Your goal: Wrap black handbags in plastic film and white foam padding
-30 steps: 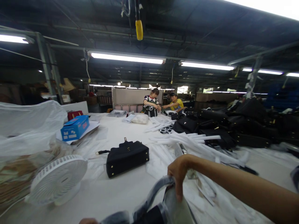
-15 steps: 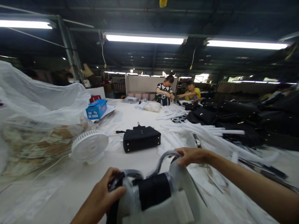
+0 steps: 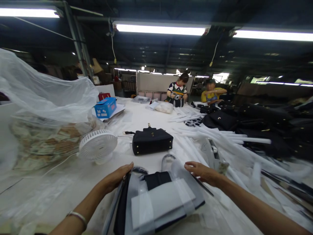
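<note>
In front of me a black handbag (image 3: 157, 180) lies partly wrapped in pale foam sheet (image 3: 160, 199) with clear tape over it. Its covered handles (image 3: 168, 159) stick out at the far end. My left hand (image 3: 119, 174) rests along the bag's left upper edge, fingers stretched out. At the right upper edge, my right hand (image 3: 202, 171) touches the wrapping with its fingers extended and slightly apart. Just beyond sits a second black handbag (image 3: 153, 141), unwrapped, with gold-coloured fittings and a strap to its left.
A white fan (image 3: 98, 146) and a large clear plastic bag of packets (image 3: 56, 140) stand left, with a blue box (image 3: 105, 107) behind. White foam tubes (image 3: 227, 147) and a pile of black bags (image 3: 256, 120) cover the right. Two people work at the far end.
The wrapped handbag has been lowered and lies flatter, its foam-covered side showing more. Both hands have loosened from gripping its ends to outstretched fingers at its edges. My view has shifted slightly.
</note>
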Action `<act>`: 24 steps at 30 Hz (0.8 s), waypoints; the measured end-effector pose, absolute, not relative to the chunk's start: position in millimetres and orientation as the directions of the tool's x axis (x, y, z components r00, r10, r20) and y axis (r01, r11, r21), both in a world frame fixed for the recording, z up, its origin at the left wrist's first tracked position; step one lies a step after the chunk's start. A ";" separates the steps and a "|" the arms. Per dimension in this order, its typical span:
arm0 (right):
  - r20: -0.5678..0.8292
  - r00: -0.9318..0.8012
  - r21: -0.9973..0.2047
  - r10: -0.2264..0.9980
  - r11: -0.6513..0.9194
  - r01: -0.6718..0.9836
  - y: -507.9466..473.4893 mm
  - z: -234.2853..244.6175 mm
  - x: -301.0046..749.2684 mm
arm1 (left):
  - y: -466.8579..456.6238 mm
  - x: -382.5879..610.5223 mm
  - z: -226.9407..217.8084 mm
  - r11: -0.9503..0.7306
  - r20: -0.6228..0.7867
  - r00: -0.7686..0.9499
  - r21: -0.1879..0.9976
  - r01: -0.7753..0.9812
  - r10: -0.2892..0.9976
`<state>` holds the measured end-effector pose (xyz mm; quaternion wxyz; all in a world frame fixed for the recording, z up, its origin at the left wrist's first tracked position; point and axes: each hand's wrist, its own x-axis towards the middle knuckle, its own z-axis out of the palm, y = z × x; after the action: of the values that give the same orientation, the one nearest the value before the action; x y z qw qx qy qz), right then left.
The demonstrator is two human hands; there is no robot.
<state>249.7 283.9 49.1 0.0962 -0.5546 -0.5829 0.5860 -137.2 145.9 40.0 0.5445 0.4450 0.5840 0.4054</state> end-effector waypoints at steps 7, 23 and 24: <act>-0.504 -0.630 -0.862 0.591 -0.387 0.328 277.2 40.6 237.4 | 161.4 -124.6 33.1 0.275 -0.274 -0.064 0.961 0.001 0.959; -0.427 -0.336 -0.863 0.840 -0.267 0.428 278.3 35.0 254.5 | 119.9 -155.3 10.0 0.283 -0.294 -0.435 0.955 -0.092 0.851; -0.366 -0.269 -0.876 0.891 -0.232 0.423 278.4 39.4 263.7 | 114.2 -158.9 8.1 0.286 -0.299 -0.434 0.953 -0.098 0.850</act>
<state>263.7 278.4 39.4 0.2147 -0.5652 -0.5815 0.5444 -158.9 114.2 8.1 0.4502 0.2833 0.6636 0.5261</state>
